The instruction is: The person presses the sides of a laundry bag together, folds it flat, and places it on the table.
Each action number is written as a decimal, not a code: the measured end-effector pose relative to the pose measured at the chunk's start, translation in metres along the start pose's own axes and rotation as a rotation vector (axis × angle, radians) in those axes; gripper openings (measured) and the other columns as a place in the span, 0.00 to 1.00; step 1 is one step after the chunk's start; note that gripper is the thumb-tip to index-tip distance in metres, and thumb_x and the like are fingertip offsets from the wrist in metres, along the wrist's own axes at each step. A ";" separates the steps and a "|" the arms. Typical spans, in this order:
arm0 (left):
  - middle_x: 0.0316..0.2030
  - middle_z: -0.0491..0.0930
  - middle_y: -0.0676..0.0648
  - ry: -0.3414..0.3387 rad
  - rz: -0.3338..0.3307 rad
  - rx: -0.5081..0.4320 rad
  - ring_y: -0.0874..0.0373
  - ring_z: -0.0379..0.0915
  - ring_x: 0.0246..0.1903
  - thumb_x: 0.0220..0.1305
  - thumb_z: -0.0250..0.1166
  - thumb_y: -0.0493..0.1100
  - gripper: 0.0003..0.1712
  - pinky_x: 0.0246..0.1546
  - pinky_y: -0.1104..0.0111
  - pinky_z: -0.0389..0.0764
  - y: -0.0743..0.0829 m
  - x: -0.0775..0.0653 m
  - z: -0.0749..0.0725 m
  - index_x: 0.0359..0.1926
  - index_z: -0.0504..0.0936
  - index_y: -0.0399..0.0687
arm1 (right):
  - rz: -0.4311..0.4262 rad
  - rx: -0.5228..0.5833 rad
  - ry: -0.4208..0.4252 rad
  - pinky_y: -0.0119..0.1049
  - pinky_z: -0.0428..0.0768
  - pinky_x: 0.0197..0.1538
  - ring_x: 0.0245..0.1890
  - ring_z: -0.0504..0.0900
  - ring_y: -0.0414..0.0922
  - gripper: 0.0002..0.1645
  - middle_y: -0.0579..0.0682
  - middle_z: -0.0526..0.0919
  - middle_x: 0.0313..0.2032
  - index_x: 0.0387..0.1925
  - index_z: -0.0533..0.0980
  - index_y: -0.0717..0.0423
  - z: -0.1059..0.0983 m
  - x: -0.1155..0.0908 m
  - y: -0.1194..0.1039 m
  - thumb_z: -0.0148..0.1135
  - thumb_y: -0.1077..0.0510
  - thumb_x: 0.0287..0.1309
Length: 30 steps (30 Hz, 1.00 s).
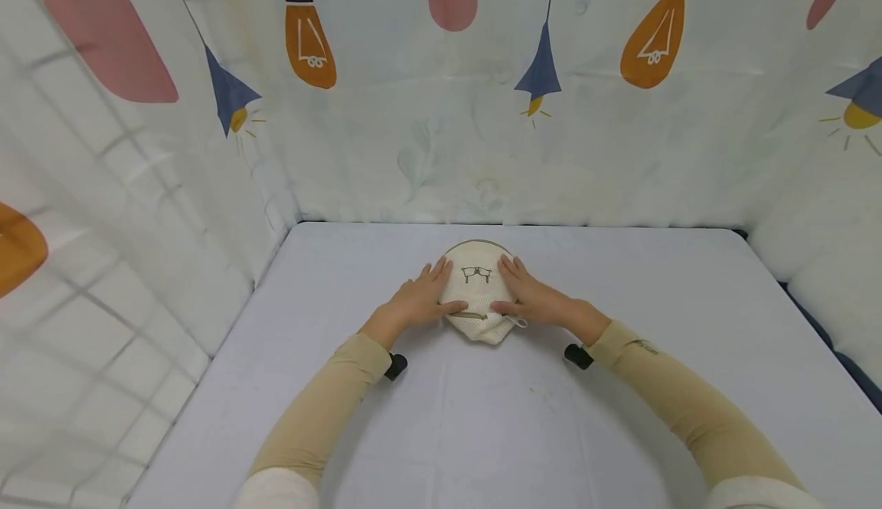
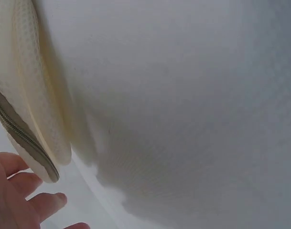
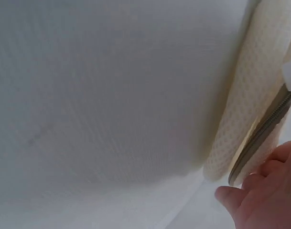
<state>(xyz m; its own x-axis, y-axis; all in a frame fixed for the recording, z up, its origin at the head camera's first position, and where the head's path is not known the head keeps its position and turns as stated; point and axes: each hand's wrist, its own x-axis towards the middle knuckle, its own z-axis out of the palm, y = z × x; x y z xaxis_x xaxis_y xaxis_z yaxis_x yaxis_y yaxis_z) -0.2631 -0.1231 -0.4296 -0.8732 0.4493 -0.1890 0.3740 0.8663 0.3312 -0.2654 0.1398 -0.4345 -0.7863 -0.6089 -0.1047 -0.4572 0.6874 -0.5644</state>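
Note:
A cream mesh zip bag (image 1: 475, 295), printed with a small pair of glasses, lies on the table between both hands. Fingers spread and fairly straight, the left hand (image 1: 422, 297) rests on the bag's left side, its thumb near the lower edge. My right hand (image 1: 534, 295) touches the opposite side in the same way. A grey-brown zip (image 2: 26, 140) runs along the bag's edge in the left wrist view. In the right wrist view, the bag's honeycomb mesh (image 3: 250, 90) and zip show beside the right hand (image 3: 269, 195).
A white cloth covers the table (image 1: 482, 425). Behind it hangs a pale curtain (image 1: 441, 149) printed with bulbs and lamps, and another sheet (image 1: 103, 279) closes off the left side. Black wrist-worn devices (image 1: 396, 367) show beneath both wrists.

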 end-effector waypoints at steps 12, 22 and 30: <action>0.81 0.33 0.40 -0.049 0.049 0.034 0.41 0.28 0.79 0.67 0.63 0.69 0.64 0.72 0.34 0.45 0.007 0.010 0.000 0.81 0.38 0.37 | -0.011 -0.227 -0.043 0.64 0.47 0.75 0.78 0.31 0.63 0.58 0.66 0.32 0.79 0.78 0.35 0.72 0.003 0.013 -0.002 0.54 0.38 0.75; 0.81 0.32 0.40 -0.062 0.024 0.085 0.40 0.27 0.79 0.65 0.65 0.69 0.66 0.70 0.31 0.44 0.013 0.017 0.000 0.81 0.37 0.37 | 0.050 -0.245 -0.062 0.70 0.49 0.72 0.79 0.30 0.61 0.62 0.62 0.29 0.80 0.80 0.34 0.66 0.008 0.014 0.000 0.53 0.32 0.72; 0.81 0.34 0.39 -0.096 -0.007 0.155 0.39 0.30 0.79 0.64 0.64 0.71 0.66 0.69 0.31 0.48 0.013 0.018 0.006 0.81 0.39 0.36 | 0.075 -0.251 -0.098 0.71 0.49 0.71 0.79 0.28 0.58 0.62 0.60 0.28 0.80 0.80 0.32 0.65 0.014 0.016 -0.001 0.51 0.31 0.72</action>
<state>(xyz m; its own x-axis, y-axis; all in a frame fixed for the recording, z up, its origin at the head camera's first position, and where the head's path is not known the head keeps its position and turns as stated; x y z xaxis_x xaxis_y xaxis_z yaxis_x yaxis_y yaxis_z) -0.2725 -0.1024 -0.4344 -0.8448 0.4556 -0.2807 0.4184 0.8894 0.1844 -0.2715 0.1243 -0.4474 -0.7834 -0.5799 -0.2238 -0.4977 0.8009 -0.3330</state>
